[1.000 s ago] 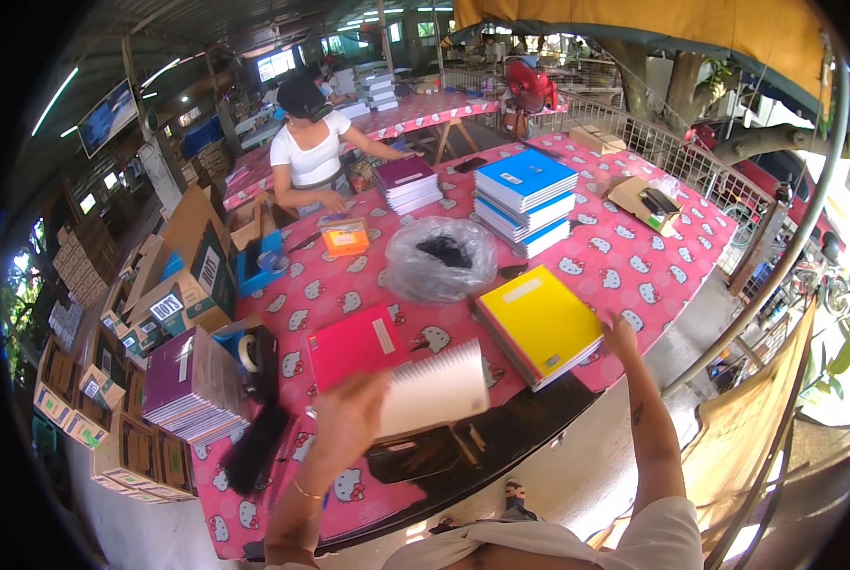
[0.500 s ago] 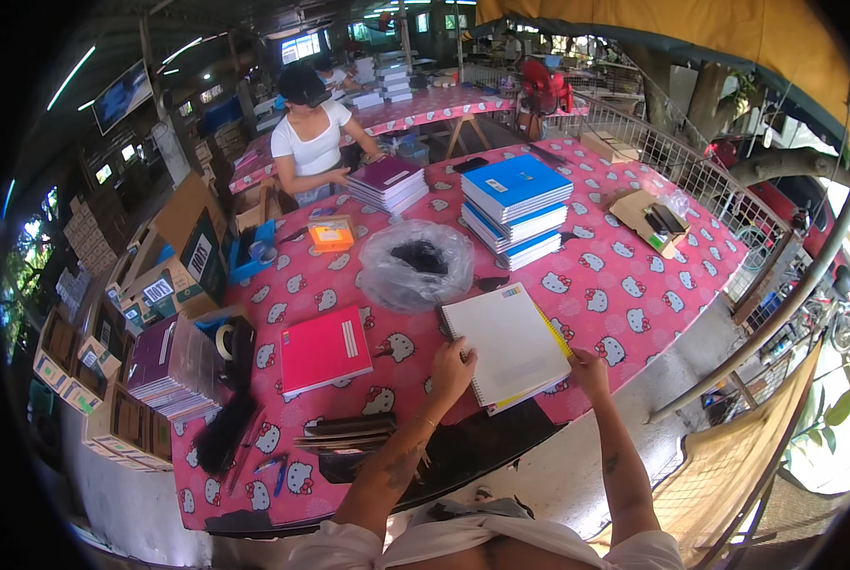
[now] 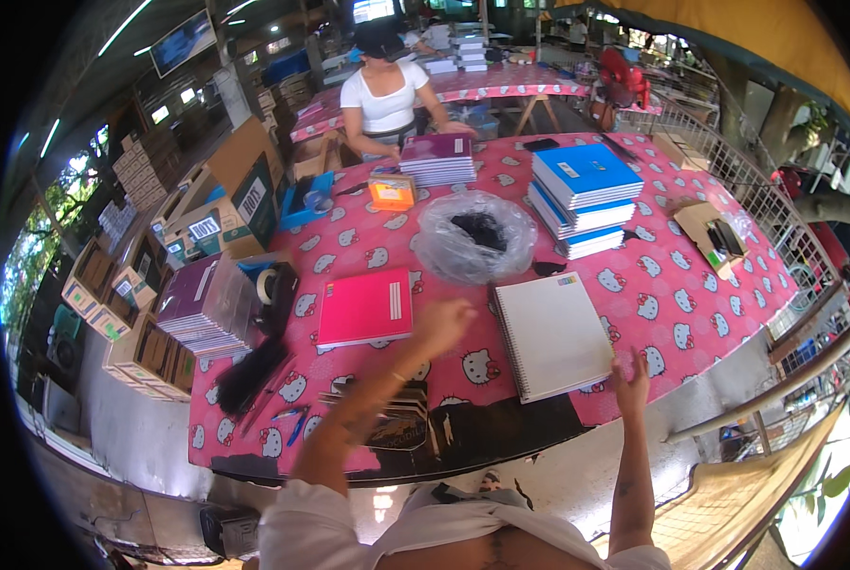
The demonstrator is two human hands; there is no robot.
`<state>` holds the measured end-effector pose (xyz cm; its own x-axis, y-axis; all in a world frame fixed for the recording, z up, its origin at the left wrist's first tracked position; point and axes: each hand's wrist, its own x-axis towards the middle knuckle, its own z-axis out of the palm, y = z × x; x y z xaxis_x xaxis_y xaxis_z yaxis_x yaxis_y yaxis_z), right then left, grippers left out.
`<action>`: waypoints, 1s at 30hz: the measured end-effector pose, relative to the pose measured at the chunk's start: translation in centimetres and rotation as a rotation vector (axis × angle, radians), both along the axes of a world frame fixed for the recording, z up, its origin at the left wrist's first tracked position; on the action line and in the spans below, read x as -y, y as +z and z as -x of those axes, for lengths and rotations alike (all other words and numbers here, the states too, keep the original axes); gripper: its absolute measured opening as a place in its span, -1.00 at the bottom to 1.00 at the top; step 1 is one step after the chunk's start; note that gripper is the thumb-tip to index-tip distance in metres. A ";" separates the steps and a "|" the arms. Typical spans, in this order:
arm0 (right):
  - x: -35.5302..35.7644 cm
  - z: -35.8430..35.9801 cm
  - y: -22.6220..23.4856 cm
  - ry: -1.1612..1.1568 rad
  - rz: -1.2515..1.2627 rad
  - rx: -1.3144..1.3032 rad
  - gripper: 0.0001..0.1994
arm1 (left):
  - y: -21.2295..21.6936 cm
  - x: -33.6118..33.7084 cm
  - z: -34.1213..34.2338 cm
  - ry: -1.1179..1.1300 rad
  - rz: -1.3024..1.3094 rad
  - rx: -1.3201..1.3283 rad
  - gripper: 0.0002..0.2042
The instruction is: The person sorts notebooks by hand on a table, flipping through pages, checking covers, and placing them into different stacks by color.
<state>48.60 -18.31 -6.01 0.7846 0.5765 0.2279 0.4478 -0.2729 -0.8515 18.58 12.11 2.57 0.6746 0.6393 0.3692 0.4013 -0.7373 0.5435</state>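
Note:
A white-covered spiral notebook (image 3: 556, 334) lies shut in front of me, its wire binding along the left side. My right hand (image 3: 632, 382) is at its lower right edge, fingers apart; whether they touch the edge I cannot tell. Smeared by motion, my left hand (image 3: 444, 328) hovers over the table between that notebook and a pink-red notebook (image 3: 357, 318); its fingers are unclear. Behind the hands sits a clear plastic bag (image 3: 433, 249) with black material in it.
A patterned pink tablecloth (image 3: 482, 369) covers the table. Blue notebooks (image 3: 585, 180) are stacked at the back right. Across the table a person in white stands at a purple notebook stack (image 3: 436, 157). More purple notebooks (image 3: 192, 299), black strands (image 3: 252, 375) and cardboard boxes (image 3: 245, 209) are at left.
My left hand has let go of the spiral notebook and moved left toward the pink-red one. The right hand's fingers have opened from its edge. The yellow layer under the white cover no longer shows.

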 end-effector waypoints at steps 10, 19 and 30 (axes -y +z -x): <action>-9.1 28.9 8.1 0.826 -0.113 0.259 -0.35 | -13.1 -11.7 25.7 0.005 -0.398 -0.233 -0.69; -11.3 36.0 5.0 0.805 0.012 0.236 -0.40 | -11.6 -11.7 25.2 0.006 -0.306 -0.147 -0.63; -11.8 37.4 3.9 0.733 -0.042 0.087 -0.51 | -10.0 -16.2 25.9 -0.135 -0.003 -0.241 -0.67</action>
<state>11.21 -6.51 -2.11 0.1791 0.9354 0.3049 0.5691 0.1543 -0.8076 -7.32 28.26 -7.44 0.8223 0.5365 0.1897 0.4164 -0.7946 0.4419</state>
